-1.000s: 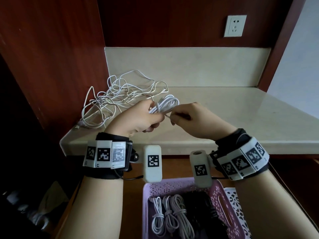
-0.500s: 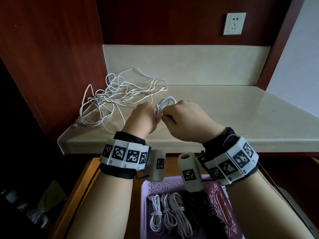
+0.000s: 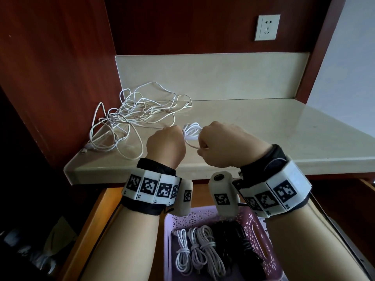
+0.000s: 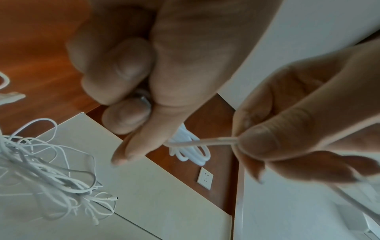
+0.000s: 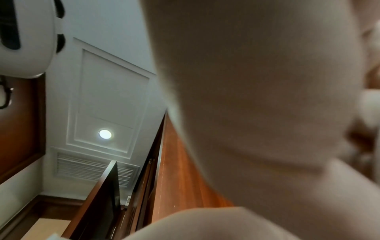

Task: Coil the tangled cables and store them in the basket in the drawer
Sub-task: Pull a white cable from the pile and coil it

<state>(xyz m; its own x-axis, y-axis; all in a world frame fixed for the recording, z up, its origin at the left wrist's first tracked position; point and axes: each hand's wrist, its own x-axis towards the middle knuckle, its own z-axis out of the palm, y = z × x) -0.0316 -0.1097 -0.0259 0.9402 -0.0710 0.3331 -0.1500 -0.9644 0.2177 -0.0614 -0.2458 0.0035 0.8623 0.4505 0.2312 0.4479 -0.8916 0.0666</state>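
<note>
Left hand (image 3: 165,147) grips a coiled white cable (image 3: 191,129); right hand (image 3: 227,146) at 3 o'clock pinches its loose end; no legible writing

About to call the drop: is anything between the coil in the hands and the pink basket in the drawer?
Nothing visible blocks it. The coiled white cable is held between the left hand and right hand over the counter edge. The pink basket sits in the open drawer below, with bundles already inside but no cover.
</note>
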